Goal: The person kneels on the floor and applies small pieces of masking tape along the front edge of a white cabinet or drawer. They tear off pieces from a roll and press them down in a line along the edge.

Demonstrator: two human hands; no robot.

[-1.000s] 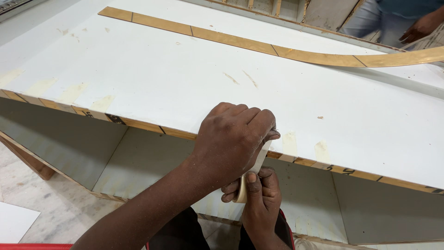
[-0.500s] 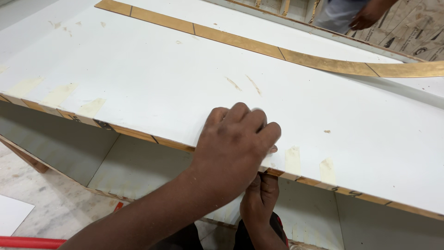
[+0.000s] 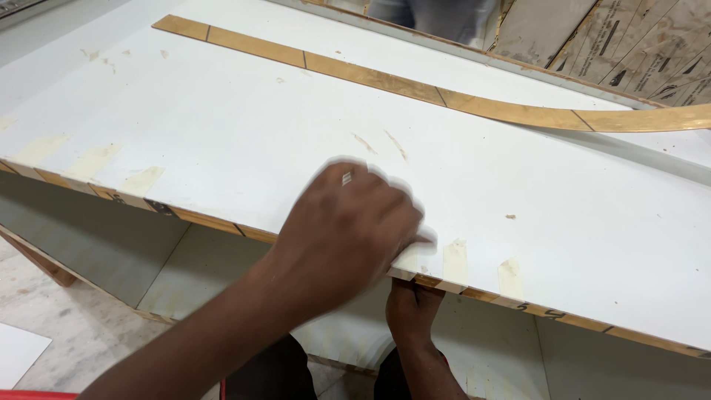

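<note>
- Pressing flat on the white laminated panel [image 3: 222, 141], the left hand [image 3: 348, 230] lies palm down with fingers spread and motion-blurred; it grips nothing visible, and its fingertips sit just beside the front edge.
- Under the overhang, the right hand [image 3: 412, 307] reaches up to the panel's front edge from below. Its fingers curl toward the underside, but whether they pinch anything cannot be told, as the panel hides them.
- Along the front edge runs a thin wood-coloured edge band [image 3: 207, 219], held at intervals by short masking-tape strips [image 3: 455, 261] folded over the top face. This placement appears to keep the band pressed against the edge.
- Two tape strips lie just right of the left hand; three more tape pieces [image 3: 92, 159] sit near the left corner.
- A long gold-brown strip [image 3: 370, 76] lies across the far side of the panel, well apart from both hands, curving off at the right.
- Beyond the far edge, another person's legs [image 3: 433, 15] show partly.
</note>
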